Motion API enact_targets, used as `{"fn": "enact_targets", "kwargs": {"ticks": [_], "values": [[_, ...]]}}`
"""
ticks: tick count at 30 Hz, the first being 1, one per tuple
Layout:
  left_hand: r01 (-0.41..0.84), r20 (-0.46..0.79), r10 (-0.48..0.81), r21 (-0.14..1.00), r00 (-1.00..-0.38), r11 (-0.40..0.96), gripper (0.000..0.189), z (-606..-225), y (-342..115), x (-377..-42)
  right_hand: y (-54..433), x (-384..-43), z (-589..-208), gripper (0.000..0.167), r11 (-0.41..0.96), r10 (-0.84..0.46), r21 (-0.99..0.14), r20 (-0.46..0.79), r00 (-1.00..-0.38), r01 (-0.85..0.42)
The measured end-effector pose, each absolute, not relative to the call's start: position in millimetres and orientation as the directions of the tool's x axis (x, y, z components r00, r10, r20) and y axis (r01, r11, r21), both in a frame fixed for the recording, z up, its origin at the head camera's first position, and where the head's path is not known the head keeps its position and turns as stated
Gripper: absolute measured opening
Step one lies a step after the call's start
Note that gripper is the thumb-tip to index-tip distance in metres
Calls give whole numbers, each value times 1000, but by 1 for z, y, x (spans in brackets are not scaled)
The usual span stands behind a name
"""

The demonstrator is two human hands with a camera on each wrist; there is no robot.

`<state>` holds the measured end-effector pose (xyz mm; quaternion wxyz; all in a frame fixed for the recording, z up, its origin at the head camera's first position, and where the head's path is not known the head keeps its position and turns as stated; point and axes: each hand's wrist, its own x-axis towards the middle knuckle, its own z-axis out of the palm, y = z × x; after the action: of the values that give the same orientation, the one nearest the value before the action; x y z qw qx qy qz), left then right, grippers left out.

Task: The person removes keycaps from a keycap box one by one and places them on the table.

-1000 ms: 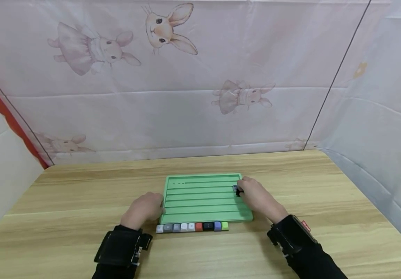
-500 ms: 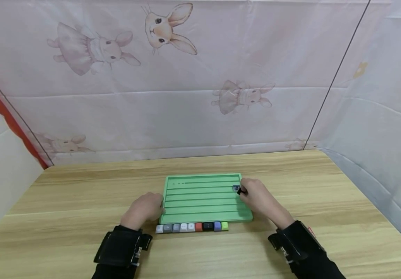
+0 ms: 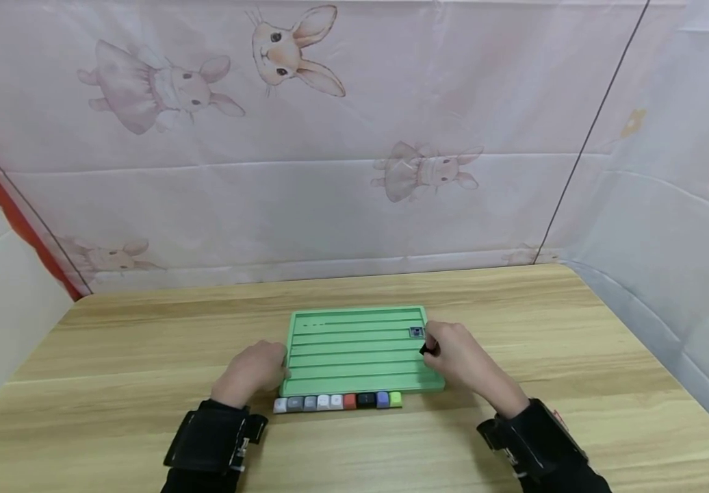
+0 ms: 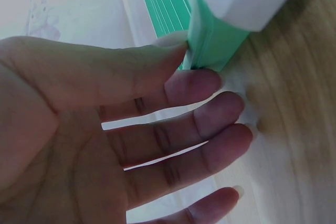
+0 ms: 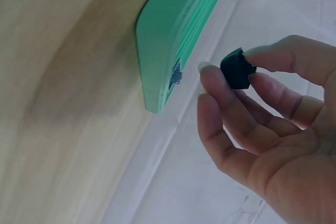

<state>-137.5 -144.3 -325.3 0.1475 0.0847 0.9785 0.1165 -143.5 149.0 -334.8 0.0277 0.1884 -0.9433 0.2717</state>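
A green tray (image 3: 354, 349) with long ridges lies flat on the table in the head view. My left hand (image 3: 256, 370) holds its left edge; in the left wrist view the thumb (image 4: 126, 72) and index finger pinch the tray's corner, the other fingers spread beneath. At the tray's right edge, my right hand (image 3: 456, 352) pinches a small black keycap (image 5: 237, 69) between thumb and fingers. The keycap is off the tray, its hollow side partly turned toward the thumb. Just left of that hand, a small dark keyboard switch (image 3: 417, 332) sits in an upper row of the tray.
Along the tray's front edge runs a row of keycaps (image 3: 337, 402) in white, grey, red, black, blue and lime. The wooden table (image 3: 145, 342) ends at a cloth backdrop (image 3: 305, 219) printed with rabbits. A black strap band wraps each wrist.
My right hand has drawn back slightly toward me and to the right with the black keycap, uncovering the switch. The left hand keeps its hold.
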Motion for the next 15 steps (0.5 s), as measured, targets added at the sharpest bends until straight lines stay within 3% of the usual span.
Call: {"fn": "enact_targets", "kwargs": {"ticks": [10,15], "values": [[130,-273,201,256,-941,958,12,-326,-144,-138,147,-136,-330,23,776,-385,-485,140,-912,-402],[130,-276,202,257,-940,958,13,-326,-144,-137,145,-132,-329,13,772,-427,-462,131,-895,-436]]}}
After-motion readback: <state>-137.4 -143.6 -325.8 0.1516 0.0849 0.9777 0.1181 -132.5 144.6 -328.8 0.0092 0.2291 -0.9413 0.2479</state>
